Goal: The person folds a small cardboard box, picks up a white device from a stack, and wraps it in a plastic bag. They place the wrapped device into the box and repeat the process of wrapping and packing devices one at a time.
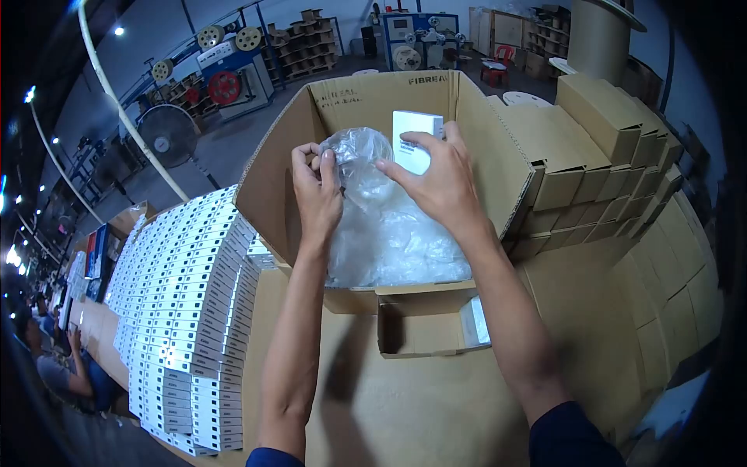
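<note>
My left hand (317,183) pinches the edge of a clear plastic bag (359,148) between thumb and fingers, raised over the large open carton. In my right hand (445,175) is a small white box (417,128) with printing on its face, gripped by the fingers while the thumb reaches toward the bag. Below both hands, a heap of clear plastic bags (412,253) fills the large cardboard carton (482,140). A smaller open cardboard box (424,342) stands in front of it, with a white box (475,321) at its right end.
Tall stacks of white boxes (183,288) stand on the left of the cardboard-covered table (420,412). Folded brown cartons (591,171) are piled at the right. Machines (226,66) and a large fan (166,140) stand behind. Another person (74,370) sits at far left.
</note>
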{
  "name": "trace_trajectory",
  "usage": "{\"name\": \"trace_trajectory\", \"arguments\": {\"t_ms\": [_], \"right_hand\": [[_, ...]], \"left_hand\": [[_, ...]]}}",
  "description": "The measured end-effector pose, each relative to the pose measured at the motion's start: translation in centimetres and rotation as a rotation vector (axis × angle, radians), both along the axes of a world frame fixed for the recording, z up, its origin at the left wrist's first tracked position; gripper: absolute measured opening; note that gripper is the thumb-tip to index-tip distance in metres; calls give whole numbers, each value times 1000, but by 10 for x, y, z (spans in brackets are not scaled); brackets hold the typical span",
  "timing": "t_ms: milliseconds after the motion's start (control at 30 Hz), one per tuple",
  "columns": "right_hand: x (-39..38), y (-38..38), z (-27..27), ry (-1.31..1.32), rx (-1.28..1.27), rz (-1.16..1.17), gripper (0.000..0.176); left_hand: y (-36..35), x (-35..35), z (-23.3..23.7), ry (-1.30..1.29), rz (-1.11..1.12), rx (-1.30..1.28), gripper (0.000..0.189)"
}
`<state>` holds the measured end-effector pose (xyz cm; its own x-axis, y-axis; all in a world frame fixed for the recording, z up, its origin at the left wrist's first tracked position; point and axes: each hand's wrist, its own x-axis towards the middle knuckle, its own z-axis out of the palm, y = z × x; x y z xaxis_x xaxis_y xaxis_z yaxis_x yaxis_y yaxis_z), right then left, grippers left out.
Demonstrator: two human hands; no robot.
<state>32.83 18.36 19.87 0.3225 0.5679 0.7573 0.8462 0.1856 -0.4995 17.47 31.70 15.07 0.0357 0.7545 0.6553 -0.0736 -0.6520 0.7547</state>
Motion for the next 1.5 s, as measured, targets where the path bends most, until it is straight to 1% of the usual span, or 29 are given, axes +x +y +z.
{"name": "trace_trajectory", "arguments": {"t_ms": [67,100,133,167,200,233,267,300,367,400,433,500,533,600,700,733,767,833,900,933,1000,1033,1067,1167,1200,1300,1333,1433,1500], "right_hand": [[10,18,-11,282,-187,187,62],[13,23,-15,424,-279,282,65],[2,16,-18,667,-271,489,60],[-9,5,-21,725,-256,568,55],[-23,-12,-20,786,-243,649,50],[-32,-24,-18,853,-230,730,45],[-31,-25,-30,899,-303,761,30],[-34,-38,-34,834,-269,746,29],[-39,-65,-41,688,-202,721,26],[-42,-85,-36,650,-267,683,22],[-47,-100,-39,566,-203,683,23],[-53,-134,-33,325,-330,540,25],[-56,-149,-31,341,-366,535,27],[-60,-173,-26,362,-433,520,31],[-70,-209,-47,460,-199,537,35],[-69,-225,-61,303,-220,444,43],[-78,-242,-83,626,-272,552,47],[-107,-270,-127,900,-249,647,50],[-135,-291,-154,947,-255,621,51],[-151,-296,-159,1017,-191,619,43],[-170,-301,-162,1095,-146,571,36],[-174,-304,-163,1131,-121,548,32],[-173,-306,-164,1122,-113,524,27],[-162,-309,-166,1094,-98,465,12],[-159,-310,-161,1051,-115,459,11],[-150,-314,-160,1009,-138,469,11],[-147,-314,-163,966,-112,497,15],[-134,-316,-162,671,-195,420,18],[-132,-319,-147,602,-259,391,20]], "left_hand": [[-18,-2,8,-115,-97,-58,16],[-35,-3,15,-156,-96,-86,16],[-56,-3,24,-201,-94,-114,16],[-71,-7,27,-245,-89,-144,16],[-77,-15,24,-208,-108,-101,23],[-88,-23,20,-151,-64,-73,22],[-101,-29,16,-134,-18,-61,22],[-118,-36,14,-116,31,-55,22],[-153,-49,17,-236,87,-66,23],[-167,-70,8,-195,16,-182,26],[-181,-86,-2,-166,-50,-235,25],[-207,-108,-21,-103,-190,-342,25],[-220,-111,-29,-126,-197,-419,25],[-255,-124,-41,-189,-217,-473,23],[-299,-129,-57,-339,-184,-516,23],[-313,-129,-60,-379,-152,-519,22],[-326,-129,-64,-417,-120,-519,22],[-348,-128,-75,-466,-83,-552,23],[-365,-127,-86,-482,-76,-592,25],[-371,-124,-91,-512,-106,-582,29],[-385,-131,-108,-427,-148,-611,23],[-390,-136,-116,-386,-170,-621,20],[-395,-141,-123,-418,-190,-679,19],[-402,-150,-126,-478,-134,-712,17],[-402,-158,-132,-501,-141,-725,15],[-402,-171,-131,-517,-209,-739,19],[-401,-180,-126,-564,-296,-812,33],[-393,-189,-115,-195,-359,-756,51],[-390,-190,-119,-14,-350,-687,43]]}}
